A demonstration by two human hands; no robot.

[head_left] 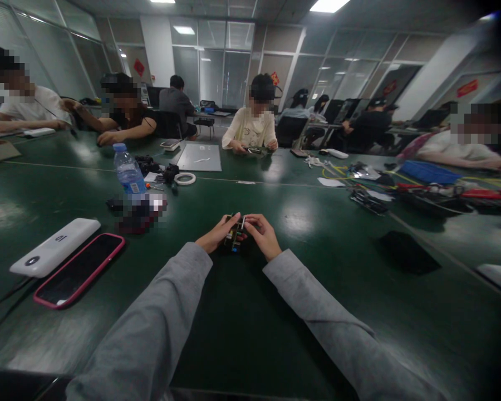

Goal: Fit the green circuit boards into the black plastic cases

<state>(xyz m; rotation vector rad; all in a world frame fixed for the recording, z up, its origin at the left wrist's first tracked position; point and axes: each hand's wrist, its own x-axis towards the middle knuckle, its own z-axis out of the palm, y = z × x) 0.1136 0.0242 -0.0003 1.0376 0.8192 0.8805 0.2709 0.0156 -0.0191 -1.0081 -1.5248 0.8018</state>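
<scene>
Over the green table, in the middle of the head view, my left hand (pixel 216 235) is closed round the side of a small circuit board (pixel 234 238). The board stands tilted, with yellowish parts and a blue part at its lower end. My right hand (pixel 265 234) is closed in a pinch at the board's upper right, on a small white strip (pixel 243 222). Whether that strip is fixed to the board I cannot tell. Fingers hide much of the board.
To my left lie a white power bank (pixel 56 247) with a cable and a pink-cased phone (pixel 81 269). Beyond stand a water bottle (pixel 128 170) and a tape roll (pixel 185 179). At right are a black pouch (pixel 409 252) and tangled cables (pixel 367 200). Several people sit around.
</scene>
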